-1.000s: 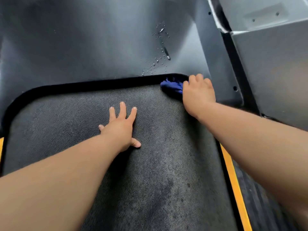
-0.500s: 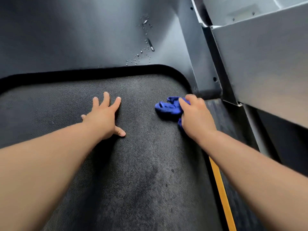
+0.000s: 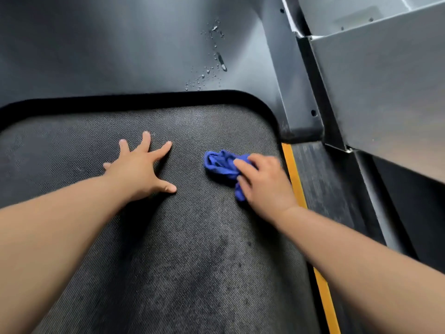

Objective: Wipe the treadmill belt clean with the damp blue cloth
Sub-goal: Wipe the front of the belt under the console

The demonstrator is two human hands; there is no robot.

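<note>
The dark textured treadmill belt [image 3: 183, 256] fills the lower middle of the view, with damp darker patches near the centre. My right hand [image 3: 265, 184] presses a crumpled blue cloth [image 3: 220, 163] onto the belt near its right edge, fingers closed over it. My left hand [image 3: 142, 168] lies flat on the belt to the left, fingers spread, holding nothing.
A grey motor cover [image 3: 144, 49] rises beyond the belt's black front rim, with water droplets [image 3: 212, 66] on it. A yellow stripe [image 3: 296, 179] and side rail [image 3: 325, 194] run along the right. A grey upright frame [image 3: 375, 88] stands at the upper right.
My right hand has dragged the cloth back from the belt's far right corner toward me along the right side. My left hand stays planted on the belt.
</note>
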